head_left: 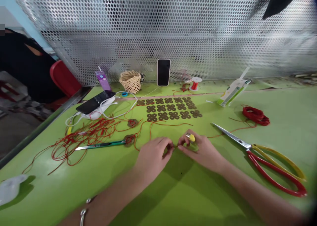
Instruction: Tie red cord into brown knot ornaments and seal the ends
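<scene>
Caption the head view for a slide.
Left hand and right hand close together over a green table, near brown four-lobed flat pieces and tangled thin red cord.

On the table, the person's left hand and right hand lie before the rows of disc clusters, between the cord tangle and tool leftward and the scissors and cord coil rightward, with basket, upright phone and spool behind the clusters.

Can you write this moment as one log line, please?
left hand: pinching something thin, too small to identify | right hand: pinching alongside, with small yellow object | beyond: rows of brown clover-shaped pieces | far right: scissors
</scene>
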`<state>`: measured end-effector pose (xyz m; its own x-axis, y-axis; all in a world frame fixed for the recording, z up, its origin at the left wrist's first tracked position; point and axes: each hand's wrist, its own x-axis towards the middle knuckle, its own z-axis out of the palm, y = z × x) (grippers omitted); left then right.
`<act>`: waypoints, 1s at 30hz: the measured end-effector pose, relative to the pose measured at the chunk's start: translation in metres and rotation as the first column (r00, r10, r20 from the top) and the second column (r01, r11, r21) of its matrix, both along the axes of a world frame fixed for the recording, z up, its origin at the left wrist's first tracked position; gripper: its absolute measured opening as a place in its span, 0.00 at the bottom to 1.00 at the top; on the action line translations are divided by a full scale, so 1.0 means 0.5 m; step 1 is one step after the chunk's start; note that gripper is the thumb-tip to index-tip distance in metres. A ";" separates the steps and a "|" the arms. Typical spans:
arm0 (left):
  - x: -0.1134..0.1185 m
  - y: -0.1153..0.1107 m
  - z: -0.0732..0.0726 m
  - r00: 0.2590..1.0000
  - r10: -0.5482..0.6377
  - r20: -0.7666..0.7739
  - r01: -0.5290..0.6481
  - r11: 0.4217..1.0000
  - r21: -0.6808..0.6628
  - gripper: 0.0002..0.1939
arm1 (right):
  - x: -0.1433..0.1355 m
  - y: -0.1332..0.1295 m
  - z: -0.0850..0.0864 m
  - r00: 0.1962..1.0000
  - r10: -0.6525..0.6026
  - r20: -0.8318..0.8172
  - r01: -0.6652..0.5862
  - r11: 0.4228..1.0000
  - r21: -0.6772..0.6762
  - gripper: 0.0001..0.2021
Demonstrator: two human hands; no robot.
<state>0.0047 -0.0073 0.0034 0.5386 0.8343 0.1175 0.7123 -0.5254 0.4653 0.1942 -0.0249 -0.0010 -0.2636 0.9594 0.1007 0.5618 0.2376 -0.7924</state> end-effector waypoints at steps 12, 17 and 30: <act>-0.003 0.001 0.003 0.992 0.008 0.129 -0.003 0.999 -0.037 0.03 | 0.012 0.005 -0.017 0.987 -0.155 0.037 0.157 0.986 -0.052 0.11; -0.013 0.011 0.015 0.977 0.041 0.208 -0.043 0.999 0.003 0.02 | 0.029 0.020 -0.029 0.970 -0.205 -0.130 0.188 0.973 -0.138 0.08; -0.053 0.070 0.130 0.958 -0.141 -0.249 0.273 0.709 0.650 0.10 | -0.014 -0.001 -0.022 0.603 -0.306 -0.737 -0.299 0.770 -0.564 0.25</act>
<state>-0.0217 0.0276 0.0684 0.7540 0.4344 0.4928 0.5787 -0.7942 -0.1852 0.1875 -0.0256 -0.0121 -0.3712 0.8756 -0.3092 -0.3181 -0.4327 -0.8435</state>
